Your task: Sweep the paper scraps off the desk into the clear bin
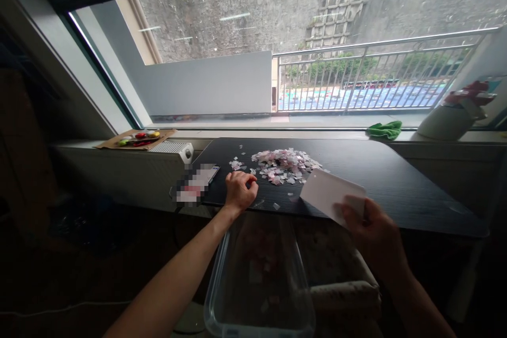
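My right hand [374,227] grips a flat white rectangular card [330,193] with rounded corners. The card is tilted, its lower left corner at the front of the dark tabletop [376,174]. Left of it, my left hand [240,190] is closed over the table's front edge, fingers curled in; whatever they hold, if anything, is hidden. Beyond both hands lies a pile of small white and pinkish paper scraps [287,163], with a few loose scraps around it. Below the table edge stands a clear plastic bin [214,301] with some scraps inside.
A phone [202,179], partly blurred out, lies at the table's left edge. On the window ledge are a green cloth [384,130] and a whitish container [447,119]. A white radiator [119,163] stands left, bearing cardboard [106,141] with colourful items. A padded seat [340,274] is beside the bin.
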Action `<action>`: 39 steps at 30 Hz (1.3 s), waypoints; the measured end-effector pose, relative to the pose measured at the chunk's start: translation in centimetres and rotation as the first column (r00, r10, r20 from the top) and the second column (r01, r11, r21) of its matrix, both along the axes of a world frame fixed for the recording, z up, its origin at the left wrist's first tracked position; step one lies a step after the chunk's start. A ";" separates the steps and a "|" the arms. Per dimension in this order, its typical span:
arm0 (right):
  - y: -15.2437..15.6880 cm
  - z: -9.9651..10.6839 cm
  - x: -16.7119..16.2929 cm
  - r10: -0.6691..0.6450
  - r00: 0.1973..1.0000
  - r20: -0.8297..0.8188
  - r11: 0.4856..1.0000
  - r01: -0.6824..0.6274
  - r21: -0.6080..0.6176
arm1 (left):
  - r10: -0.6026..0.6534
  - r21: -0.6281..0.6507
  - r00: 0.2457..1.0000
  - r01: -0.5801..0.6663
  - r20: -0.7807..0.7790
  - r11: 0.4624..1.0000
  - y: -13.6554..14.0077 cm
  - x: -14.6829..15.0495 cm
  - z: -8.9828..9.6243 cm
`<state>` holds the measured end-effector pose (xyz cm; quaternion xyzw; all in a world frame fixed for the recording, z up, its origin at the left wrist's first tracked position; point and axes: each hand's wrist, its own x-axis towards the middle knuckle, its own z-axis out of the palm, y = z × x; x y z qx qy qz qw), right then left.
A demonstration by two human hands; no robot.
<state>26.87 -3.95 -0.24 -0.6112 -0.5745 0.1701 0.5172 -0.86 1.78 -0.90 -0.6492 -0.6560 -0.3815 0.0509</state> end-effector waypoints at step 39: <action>0.6 0.7 -0.9 0.138 0.916 -0.377 0.949 -0.231 -0.216 | -0.010 -0.014 1.000 0.010 0.012 1.000 -0.2 0.1 0.3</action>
